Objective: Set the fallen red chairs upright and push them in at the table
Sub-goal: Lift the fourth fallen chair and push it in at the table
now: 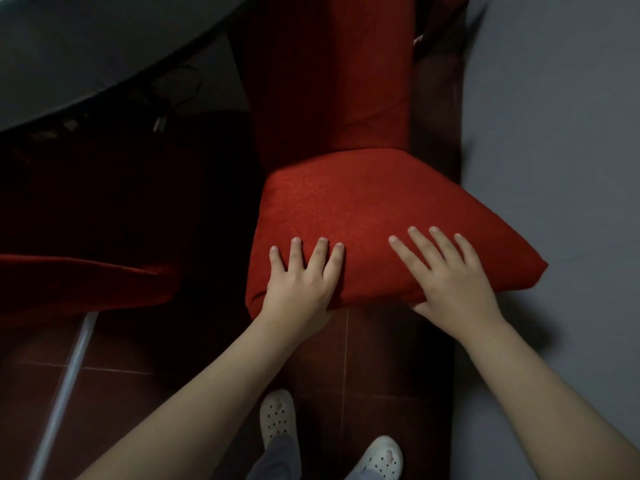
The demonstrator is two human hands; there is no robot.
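A red fabric-covered chair (363, 209) fills the middle of the view, its seat cushion near me and its long backrest (329, 81) stretching away toward the top. My left hand (301, 282) lies on the seat's near edge with four fingers spread on top and the thumb hidden underneath. My right hand (450, 278) holds the same edge further right, fingers on top and thumb tucked below. Whether the chair stands on its legs I cannot tell; the legs are hidden. The grey table (86, 46) curves across the top left.
A second red chair (79, 282) shows at the left edge, with a silvery metal leg (65, 386) slanting down over the dark red floor tiles. A grey wall (554, 133) runs along the right. My feet in white clogs (277, 417) stand below the seat. Cables hang under the table.
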